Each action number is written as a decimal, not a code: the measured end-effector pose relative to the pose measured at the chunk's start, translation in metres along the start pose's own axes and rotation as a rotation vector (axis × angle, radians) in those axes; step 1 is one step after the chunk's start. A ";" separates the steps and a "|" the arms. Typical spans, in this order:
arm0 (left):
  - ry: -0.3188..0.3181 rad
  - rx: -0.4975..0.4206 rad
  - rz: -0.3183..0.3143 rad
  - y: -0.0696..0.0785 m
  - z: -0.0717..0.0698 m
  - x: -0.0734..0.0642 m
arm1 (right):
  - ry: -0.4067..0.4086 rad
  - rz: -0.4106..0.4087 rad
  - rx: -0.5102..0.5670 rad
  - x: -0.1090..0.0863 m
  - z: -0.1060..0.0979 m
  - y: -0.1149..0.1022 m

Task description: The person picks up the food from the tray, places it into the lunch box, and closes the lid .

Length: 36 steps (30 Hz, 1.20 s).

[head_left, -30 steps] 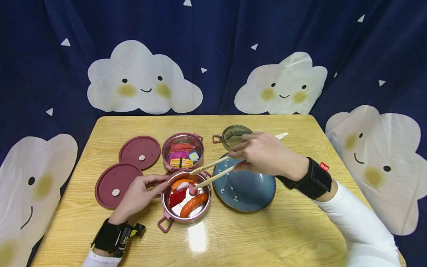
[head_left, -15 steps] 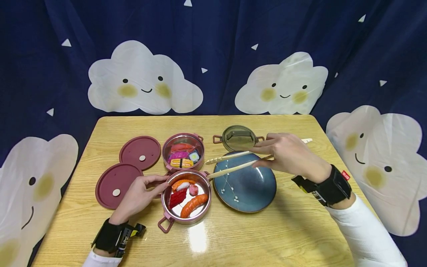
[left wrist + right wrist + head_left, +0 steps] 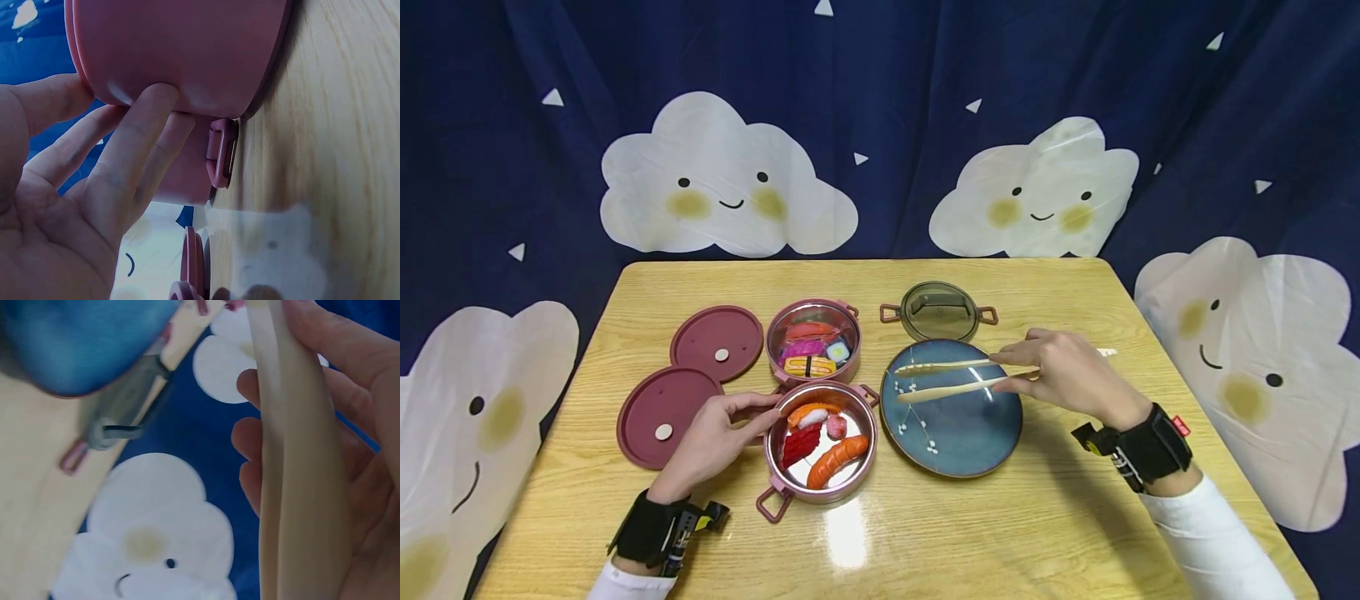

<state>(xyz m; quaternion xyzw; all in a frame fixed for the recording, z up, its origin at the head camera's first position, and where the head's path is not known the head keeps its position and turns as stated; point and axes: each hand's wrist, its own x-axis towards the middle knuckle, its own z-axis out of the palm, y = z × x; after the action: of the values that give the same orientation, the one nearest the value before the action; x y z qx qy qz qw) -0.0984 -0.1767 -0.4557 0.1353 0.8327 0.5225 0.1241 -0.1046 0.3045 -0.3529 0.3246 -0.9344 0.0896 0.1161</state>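
My left hand (image 3: 713,442) touches the rim and outer wall of the near pink pot (image 3: 823,497), its fingers mostly straight in the left wrist view. Toy food lies in that pot: a sausage (image 3: 837,462), a shrimp sushi (image 3: 812,415), a ridged red piece (image 3: 801,447) and a small pink round piece (image 3: 837,427). Over the blue plate (image 3: 955,450) my right hand (image 3: 1063,373) grips wooden tongs (image 3: 951,389), fingers and thumb around the two arms. The tong tips stand apart above the plate's left half, with nothing between them. In the right wrist view the tips are out of frame.
Behind the near pot stands a second pink pot (image 3: 772,350) holding more toy sushi. Two dark red lids (image 3: 662,396) lie at the left. A glass lid (image 3: 938,312) with red side handles lies behind the plate. A cloud-printed blue curtain (image 3: 891,67) hangs behind the table.
My right hand has drawn the tongs away from the near pot to the right, over the plate. The pink round piece stays in the pot. My left hand keeps its place.
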 end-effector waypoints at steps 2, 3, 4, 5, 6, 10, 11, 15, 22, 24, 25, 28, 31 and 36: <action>0.003 0.001 0.000 0.000 0.000 0.000 | -0.001 0.020 0.017 -0.005 0.005 0.003; 0.004 0.002 -0.001 0.000 0.000 0.000 | 0.001 0.025 0.026 -0.007 0.008 0.005; 0.003 0.005 0.004 0.000 -0.001 0.000 | 0.003 0.034 0.032 -0.010 0.011 0.006; 0.004 0.004 0.003 0.000 -0.001 0.000 | 0.004 0.042 0.035 -0.011 0.013 0.007; 0.004 0.003 0.002 0.000 -0.001 -0.001 | 0.004 0.053 0.044 -0.013 0.015 0.009; -0.001 -0.001 0.003 0.000 -0.001 0.000 | -0.007 0.087 0.076 -0.018 0.025 0.012; -0.001 -0.008 -0.001 0.000 0.000 0.000 | -0.011 0.094 0.084 -0.018 0.027 0.012; -0.010 -0.024 -0.001 -0.001 0.000 0.000 | -0.025 0.113 0.106 -0.021 0.034 0.015; -0.009 -0.025 -0.009 -0.001 0.000 0.000 | -0.031 0.140 0.126 -0.026 0.043 0.021; -0.008 -0.022 -0.010 -0.001 0.000 0.001 | -0.030 0.143 0.132 -0.027 0.045 0.022; -0.008 -0.023 -0.010 0.000 0.000 0.001 | -0.031 0.142 0.137 -0.027 0.047 0.023; -0.009 -0.030 -0.014 0.000 0.000 0.001 | -0.038 0.150 0.146 -0.029 0.050 0.025; -0.009 -0.033 -0.018 0.000 0.000 0.000 | -0.044 0.162 0.143 -0.030 0.053 0.027; -0.008 -0.032 -0.017 0.000 0.000 0.000 | -0.052 0.180 0.139 -0.033 0.057 0.029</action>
<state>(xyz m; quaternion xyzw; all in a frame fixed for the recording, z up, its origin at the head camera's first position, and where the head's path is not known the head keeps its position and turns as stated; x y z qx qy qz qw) -0.0983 -0.1762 -0.4556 0.1281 0.8249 0.5340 0.1340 -0.1065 0.3323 -0.4194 0.2487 -0.9541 0.1556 0.0608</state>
